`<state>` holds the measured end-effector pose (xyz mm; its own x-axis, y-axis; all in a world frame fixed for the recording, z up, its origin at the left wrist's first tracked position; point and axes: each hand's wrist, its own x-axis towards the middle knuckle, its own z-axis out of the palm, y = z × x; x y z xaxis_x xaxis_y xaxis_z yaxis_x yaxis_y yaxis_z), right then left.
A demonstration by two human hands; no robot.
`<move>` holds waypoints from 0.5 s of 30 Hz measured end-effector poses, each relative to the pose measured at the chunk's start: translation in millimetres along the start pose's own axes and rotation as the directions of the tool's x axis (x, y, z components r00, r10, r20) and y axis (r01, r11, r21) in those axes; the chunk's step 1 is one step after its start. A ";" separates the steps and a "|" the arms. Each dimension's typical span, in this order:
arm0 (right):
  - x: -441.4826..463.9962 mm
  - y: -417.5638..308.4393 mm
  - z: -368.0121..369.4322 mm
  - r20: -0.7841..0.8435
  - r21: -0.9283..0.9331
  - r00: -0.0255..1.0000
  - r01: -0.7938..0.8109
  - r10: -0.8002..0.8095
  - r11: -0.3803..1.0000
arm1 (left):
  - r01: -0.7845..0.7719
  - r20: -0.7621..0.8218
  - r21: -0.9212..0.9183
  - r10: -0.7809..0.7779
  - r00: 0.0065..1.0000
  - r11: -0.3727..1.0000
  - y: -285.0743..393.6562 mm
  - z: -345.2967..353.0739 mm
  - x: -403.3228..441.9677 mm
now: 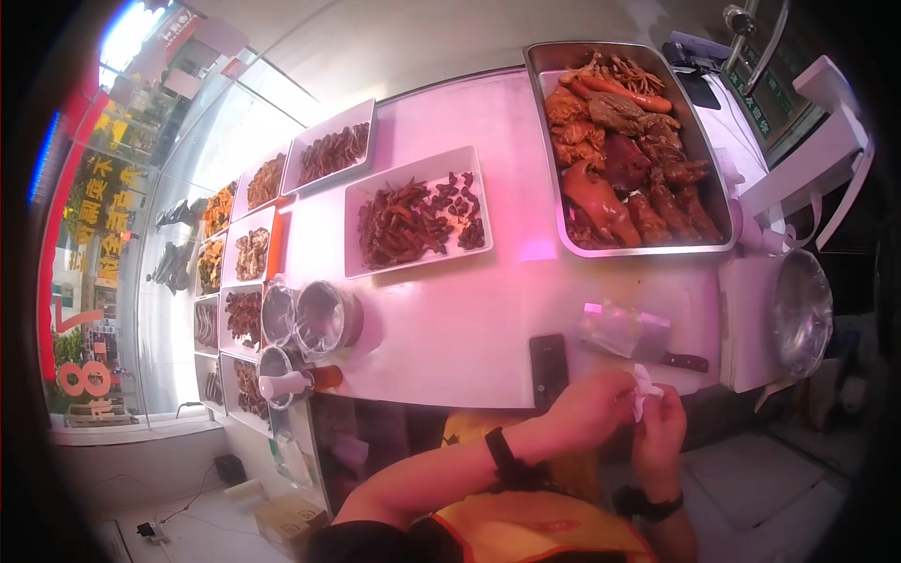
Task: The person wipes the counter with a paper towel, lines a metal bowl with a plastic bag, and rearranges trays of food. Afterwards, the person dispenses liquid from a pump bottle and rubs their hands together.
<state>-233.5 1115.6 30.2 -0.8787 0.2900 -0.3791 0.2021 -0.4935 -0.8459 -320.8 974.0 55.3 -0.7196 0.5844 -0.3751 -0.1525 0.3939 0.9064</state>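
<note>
Tissue (pixel 645 389): white, crumpled and irregular, raised between the two hands at the near edge of the table (pixel 441 328); whether it is paper or thin plastic cannot be told.
Handling: judged very light, limp and easily torn; probably not slippery if dry.
Place to hold: a loose edge or corner, pinched gently between thumb and fingertips, suits so soft a piece.
Left hand (pixel 608 402): fingers curled inward, the tips pinching one side of the tissue.
Right hand (pixel 663 424): fingers bent and drawn together, gripping the opposite side; the exact finger contact is too small to make out.
Knife (pixel 687 360): dark, slim handle and broad blade with a pale sheen, flat on the table just beyond the hands.
Phone (pixel 549 368): dark, smooth rectangle, flat near the table edge, beside the left forearm.
Metal tray (pixel 648 251): shiny rim, rounded corners, deep rectangular form.
Meat (pixel 610 206): reddish brown, glossy, in lumpy and elongated pieces within the metal tray.
White tray (pixel 422 266): smooth, straight-sided, holding dark, knobbly food in two heaps.
Bowl (pixel 353 322): round, lined with clear, wrinkled plastic.
</note>
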 end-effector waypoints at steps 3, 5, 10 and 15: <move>3.2 7.9 14.3 0.088 -0.004 0.996 0.006 -0.006 1.000 | -0.095 -0.101 0.208 0.117 0.988 0.974 -10.2 -13.1 -10.7; 13.3 12.6 12.8 0.085 -0.029 0.996 -0.033 0.036 0.999 | -0.127 -0.179 0.216 0.167 0.970 0.968 -22.6 -17.3 -14.3; 105.9 -9.9 -79.2 -0.365 0.000 0.931 0.029 -0.027 1.000 | -0.090 -0.356 0.199 0.158 0.921 0.976 -32.3 -109.2 -41.7; 194.6 16.0 -190.2 -0.428 -0.082 0.903 0.003 -0.038 0.997 | 0.038 -0.746 -0.036 -0.052 0.664 0.999 -78.9 -261.2 -76.6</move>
<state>-319.0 1320.1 -128.4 -0.6157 0.6318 -0.4709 0.2342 -0.4238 -0.8749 -430.6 712.8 63.3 -0.9752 -0.1620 -0.1509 -0.2038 0.3903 0.8979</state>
